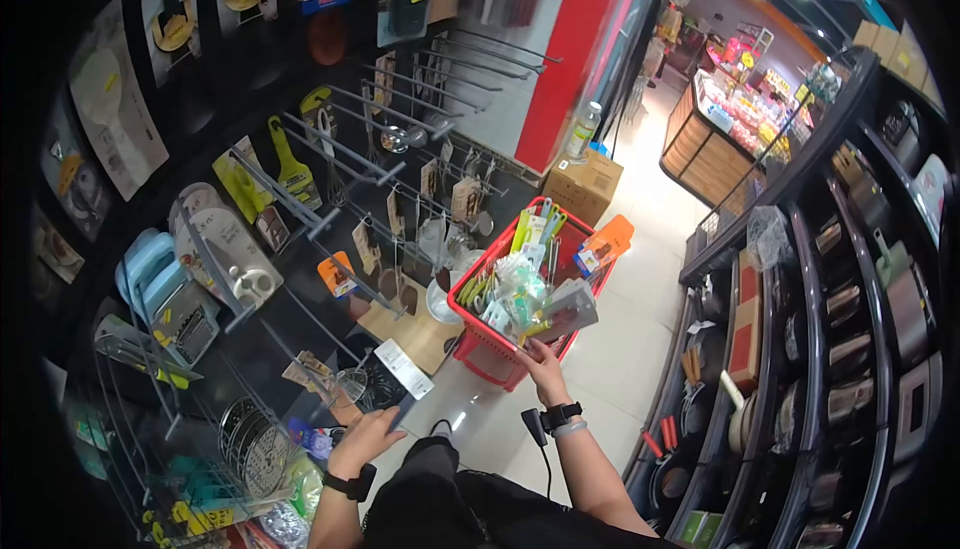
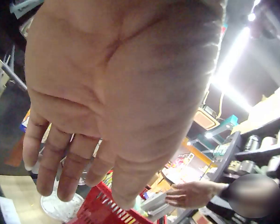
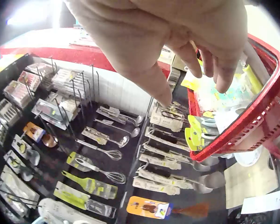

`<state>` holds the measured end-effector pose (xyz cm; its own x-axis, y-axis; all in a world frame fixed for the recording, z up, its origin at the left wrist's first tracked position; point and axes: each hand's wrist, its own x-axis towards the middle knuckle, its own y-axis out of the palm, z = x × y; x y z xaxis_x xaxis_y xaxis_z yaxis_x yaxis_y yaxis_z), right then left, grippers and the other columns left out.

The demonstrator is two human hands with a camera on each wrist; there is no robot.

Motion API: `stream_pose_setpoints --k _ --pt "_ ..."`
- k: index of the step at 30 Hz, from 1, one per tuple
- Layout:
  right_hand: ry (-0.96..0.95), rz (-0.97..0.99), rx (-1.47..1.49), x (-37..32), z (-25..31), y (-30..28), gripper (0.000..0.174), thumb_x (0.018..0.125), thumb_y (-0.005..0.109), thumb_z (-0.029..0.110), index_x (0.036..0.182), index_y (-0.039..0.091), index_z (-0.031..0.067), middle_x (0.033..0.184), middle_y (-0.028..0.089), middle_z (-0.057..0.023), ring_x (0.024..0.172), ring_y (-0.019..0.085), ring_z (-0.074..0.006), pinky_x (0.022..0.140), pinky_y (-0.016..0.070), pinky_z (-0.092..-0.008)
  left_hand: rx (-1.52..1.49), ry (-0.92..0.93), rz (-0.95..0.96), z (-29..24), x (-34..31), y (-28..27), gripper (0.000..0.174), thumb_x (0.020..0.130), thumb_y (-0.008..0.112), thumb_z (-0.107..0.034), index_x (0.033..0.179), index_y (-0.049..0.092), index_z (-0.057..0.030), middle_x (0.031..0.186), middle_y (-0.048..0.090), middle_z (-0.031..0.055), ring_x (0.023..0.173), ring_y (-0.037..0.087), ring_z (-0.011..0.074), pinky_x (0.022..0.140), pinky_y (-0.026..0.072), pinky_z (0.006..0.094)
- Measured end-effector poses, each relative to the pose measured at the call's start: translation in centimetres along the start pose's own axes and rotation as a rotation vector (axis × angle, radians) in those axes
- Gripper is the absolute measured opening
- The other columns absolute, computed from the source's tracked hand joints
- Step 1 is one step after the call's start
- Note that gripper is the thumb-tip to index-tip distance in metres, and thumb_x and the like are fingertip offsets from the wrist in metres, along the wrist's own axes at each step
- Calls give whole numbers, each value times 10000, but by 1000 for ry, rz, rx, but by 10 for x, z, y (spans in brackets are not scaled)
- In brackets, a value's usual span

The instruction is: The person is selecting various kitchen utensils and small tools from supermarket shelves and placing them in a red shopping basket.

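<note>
A red plastic shopping basket [image 1: 487,357] stands on the floor ahead, piled with packaged kitchen tools. My right hand [image 1: 545,377] is at its near rim, fingers pointing in over the goods. In the right wrist view those fingers [image 3: 222,70] hang loosely bent above the basket with nothing between them. A grey flat package [image 1: 570,311] leans out of the basket just past this hand. Beside the hanging rack, my left hand [image 1: 365,444] is held with its fingers extended and nothing in its palm. A white label card [image 1: 403,369] lies close past its fingertips.
On the left, a black rack wall carries metal hooks with carded whisks [image 3: 114,176], ladles [image 3: 123,140] and spatulas [image 1: 290,159]. A wooden cutting board [image 3: 249,179] lies under the rack by the basket. Shelves of pans [image 1: 690,404] line the right; a cardboard box [image 1: 583,184] sits beyond the basket.
</note>
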<state>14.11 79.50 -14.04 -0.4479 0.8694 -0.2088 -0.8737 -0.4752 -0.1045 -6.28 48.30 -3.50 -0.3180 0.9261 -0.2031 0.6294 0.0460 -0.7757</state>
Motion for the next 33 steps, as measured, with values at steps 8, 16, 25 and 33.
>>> stream_pose_setpoints --k 8,16,25,33 --pt "-205 -121 -524 106 3 -1 799 535 855 225 1172 436 -17 1126 517 -226 1095 503 -372 933 420 -400 -51 12 -90 5 49 -27 346 820 625 -247 1097 580 -44 987 620 166 911 594 353 791 474 418" --pt "32 16 -897 194 -33 -8 1356 420 905 372 1394 83 -93 1468 109 -281 1380 100 -372 1134 133 -383 -79 -238 -151 -5 36 -19 342 809 639 -215 1099 595 -39 987 626 168 912 598 341 822 449 415" --pt "-181 105 -970 243 -24 -7 1389 351 909 388 1435 109 50 1287 427 -224 1162 436 -397 990 354 -468 -101 -433 -303 -54 29 15 356 799 665 -191 1104 605 -18 960 647 169 895 630 317 785 498 376" --pt "-173 -58 -1056 204 -9 -1 543 529 835 222 983 572 80 1102 562 -126 1073 510 -315 966 283 -442 -165 -543 -332 -95 33 44 348 805 664 -193 1102 601 -23 956 646 169 890 631 313 783 496 367"
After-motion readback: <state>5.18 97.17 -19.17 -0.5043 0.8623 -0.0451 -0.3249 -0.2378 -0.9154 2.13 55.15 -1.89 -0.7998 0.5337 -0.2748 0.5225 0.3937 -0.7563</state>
